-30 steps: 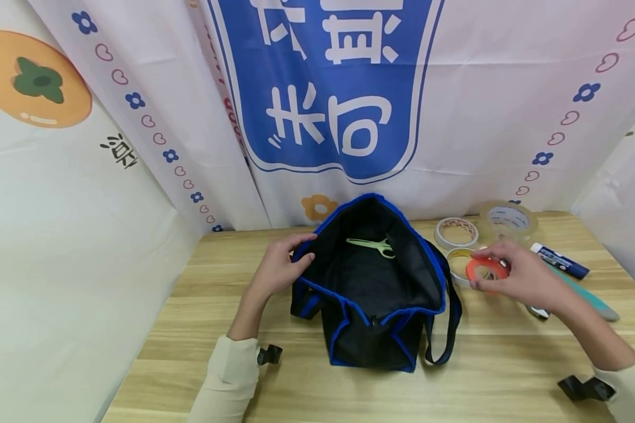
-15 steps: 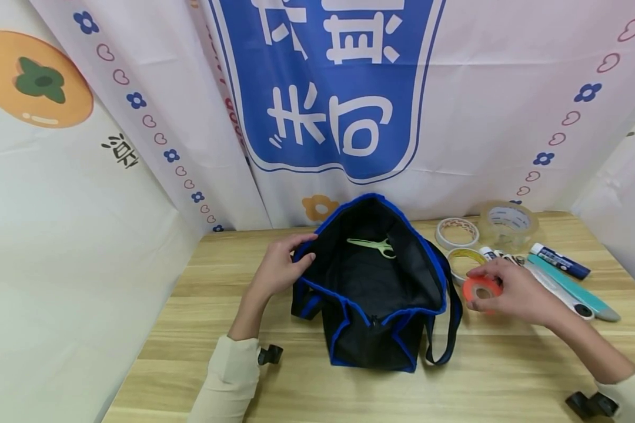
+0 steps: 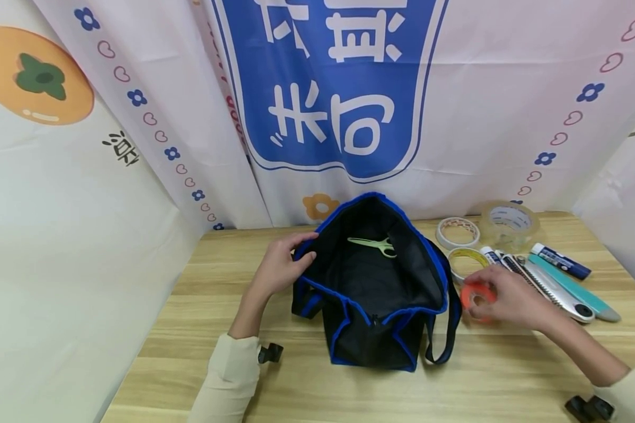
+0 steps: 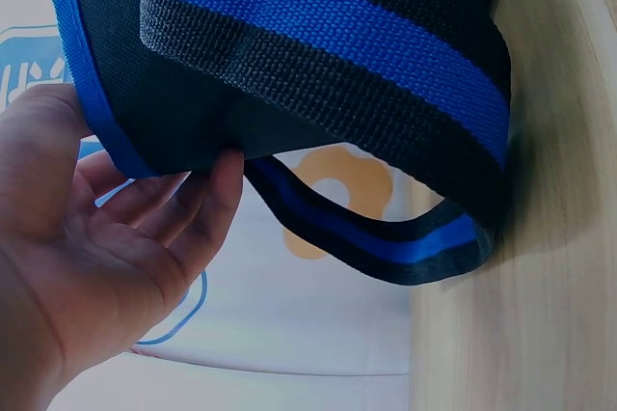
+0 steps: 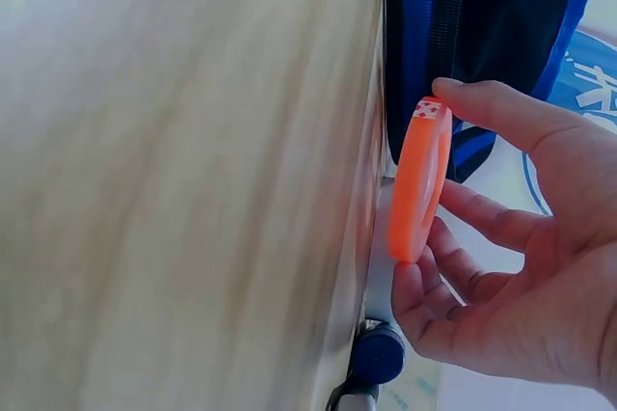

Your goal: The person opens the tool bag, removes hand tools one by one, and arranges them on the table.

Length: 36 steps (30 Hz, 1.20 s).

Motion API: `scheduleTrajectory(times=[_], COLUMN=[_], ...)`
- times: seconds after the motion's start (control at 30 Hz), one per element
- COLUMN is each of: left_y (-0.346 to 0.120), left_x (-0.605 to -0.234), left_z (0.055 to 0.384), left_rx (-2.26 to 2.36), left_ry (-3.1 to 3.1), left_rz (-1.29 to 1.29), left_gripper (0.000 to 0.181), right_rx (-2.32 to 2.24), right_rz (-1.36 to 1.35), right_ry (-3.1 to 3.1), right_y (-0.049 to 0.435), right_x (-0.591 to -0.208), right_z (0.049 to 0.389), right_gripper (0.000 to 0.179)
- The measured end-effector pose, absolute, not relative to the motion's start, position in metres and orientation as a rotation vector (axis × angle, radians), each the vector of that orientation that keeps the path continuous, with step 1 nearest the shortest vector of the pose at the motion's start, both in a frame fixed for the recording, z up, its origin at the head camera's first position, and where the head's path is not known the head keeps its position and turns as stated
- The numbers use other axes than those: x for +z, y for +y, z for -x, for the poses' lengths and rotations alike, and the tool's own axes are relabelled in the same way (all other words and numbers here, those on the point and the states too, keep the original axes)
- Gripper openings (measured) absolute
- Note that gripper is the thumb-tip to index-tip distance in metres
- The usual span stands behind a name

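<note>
A black tote bag (image 3: 370,341) with blue trim stands open-mouthed on the wooden table, green-handled scissors (image 3: 367,242) lying inside. My left hand (image 3: 280,267) pinches the bag's left rim; the left wrist view shows its fingers at the trimmed edge, with a black-and-blue strap (image 4: 337,35) hanging beside them. To the right of the bag, my right hand (image 3: 513,298) holds an orange roll of tape (image 5: 416,189) on edge, low over the table. Thumb and fingertips grip its outer rim at opposite sides. The bag's right strap (image 3: 455,320) hangs just left of the roll.
Behind the right hand lie a white tape roll (image 3: 441,235), a yellow-cored roll (image 3: 451,268) and a wide clear tape roll (image 3: 513,239). Farther right are a dark blue tube (image 3: 561,260), a teal long tool (image 3: 582,292) and a white tool with a dark dial (image 3: 561,296). A printed curtain (image 3: 455,176) closes the back.
The right hand has brought the orange tape roll nearer the person and slightly left, away from the other rolls, uncovering the white tool. The left hand stays at the bag's rim.
</note>
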<state>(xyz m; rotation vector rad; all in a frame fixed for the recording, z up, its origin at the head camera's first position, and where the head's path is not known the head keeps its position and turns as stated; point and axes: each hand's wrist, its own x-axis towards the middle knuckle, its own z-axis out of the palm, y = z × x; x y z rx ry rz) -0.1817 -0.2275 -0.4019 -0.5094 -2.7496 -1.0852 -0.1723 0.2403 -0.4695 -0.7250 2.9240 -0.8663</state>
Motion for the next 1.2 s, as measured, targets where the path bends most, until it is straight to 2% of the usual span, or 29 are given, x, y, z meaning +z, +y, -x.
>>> scheduleTrajectory(times=[0.33, 0.6, 0.87, 1.2], left_y=[-0.227, -0.226, -0.227, -0.229], left_x=[-0.400, -0.401, -0.401, -0.402], left_z=[0.183, 0.184, 0.183, 0.182], left_rx=[-1.087, -1.107, -1.112, -1.095], left_ry=[-2.754, -2.751, -2.750, -2.750], left_rz=[0.511, 0.516, 0.520, 0.511], left_gripper=[0.043, 0.042, 0.043, 0.042], right_rx=[-0.848, -0.924, -1.014, -1.019], right_rz=[0.739, 0.718, 0.821, 0.940], right_ry=[2.919, 2.893, 2.910, 2.862], right_y=[0.242, 0.228, 0.200, 0.151], right_x=[-0.464, -0.430, -0.395, -0.379], right_z=[0.175, 0.186, 0.201, 0.224], right_gripper=[0.055, 0.061, 0.053, 0.059])
